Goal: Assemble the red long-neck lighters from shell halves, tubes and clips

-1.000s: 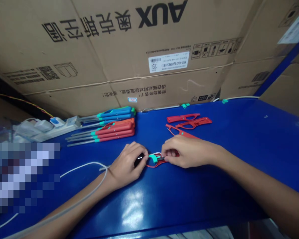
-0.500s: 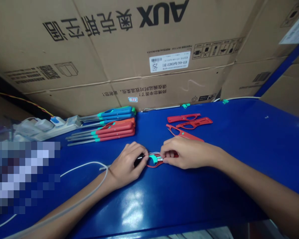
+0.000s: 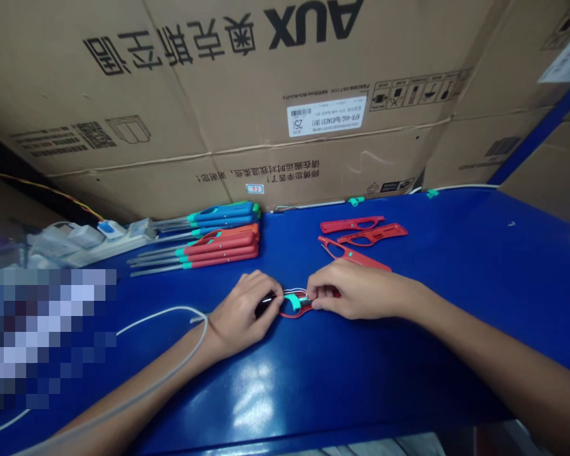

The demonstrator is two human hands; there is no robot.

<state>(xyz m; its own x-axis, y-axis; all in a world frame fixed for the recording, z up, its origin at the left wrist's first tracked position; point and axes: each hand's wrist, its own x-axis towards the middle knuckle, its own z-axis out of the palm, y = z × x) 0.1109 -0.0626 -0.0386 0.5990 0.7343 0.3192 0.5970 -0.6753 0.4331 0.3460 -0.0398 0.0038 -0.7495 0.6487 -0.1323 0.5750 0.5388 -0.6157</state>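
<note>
On the blue table (image 3: 408,354) lies a red lighter handle shell (image 3: 292,311) with a teal trigger piece and thin wires in it. My left hand (image 3: 240,313) is closed around a small black part at the shell's left end. My right hand (image 3: 351,290) pinches the shell's right end, fingers pressed together. Both hands rest on the table. The right hand covers most of the shell's right half.
A stack of finished long lighters, red (image 3: 218,247) and blue (image 3: 218,214), lies behind my left hand. Three loose red shells (image 3: 361,234) lie behind my right hand. A white cable (image 3: 161,316) runs over my left wrist. Cardboard boxes (image 3: 266,95) wall off the back.
Both hands have stayed on the shell, with only slight finger shifts; the view has drifted a little.
</note>
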